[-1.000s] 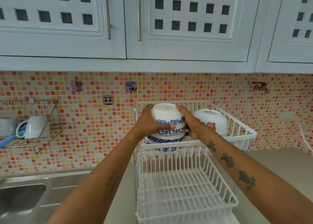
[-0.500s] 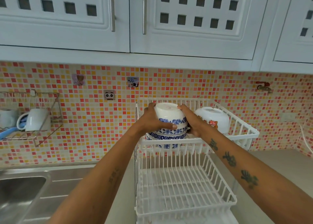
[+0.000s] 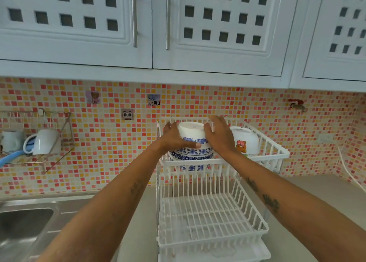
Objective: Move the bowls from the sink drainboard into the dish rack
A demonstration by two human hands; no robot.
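Observation:
A stack of upturned white bowls with blue flower bands (image 3: 191, 131) sits in the left part of the top tier of the white dish rack (image 3: 267, 157). My left hand (image 3: 174, 140) clasps the stack's left side, thumb across the blue band. My right hand (image 3: 219, 138) lies against its right side, fingers reaching up by the top bowl's base. Another upturned white bowl with a bear picture (image 3: 247, 141) rests beside the stack on the right. The rack's lower tier (image 3: 208, 218) holds nothing I can see.
A steel sink (image 3: 21, 228) and its drainboard (image 3: 67, 206) lie at the lower left. A wire wall shelf with mugs (image 3: 45, 141) hangs on the mosaic tiles. White cupboards (image 3: 217, 24) hang low overhead. A wall tap (image 3: 298, 105) and a white cable (image 3: 348, 172) are on the right.
The bowl stack has sunk a little lower into the top tier. My right hand's fingers have slid up and spread along the top bowl. My view has tilted upward.

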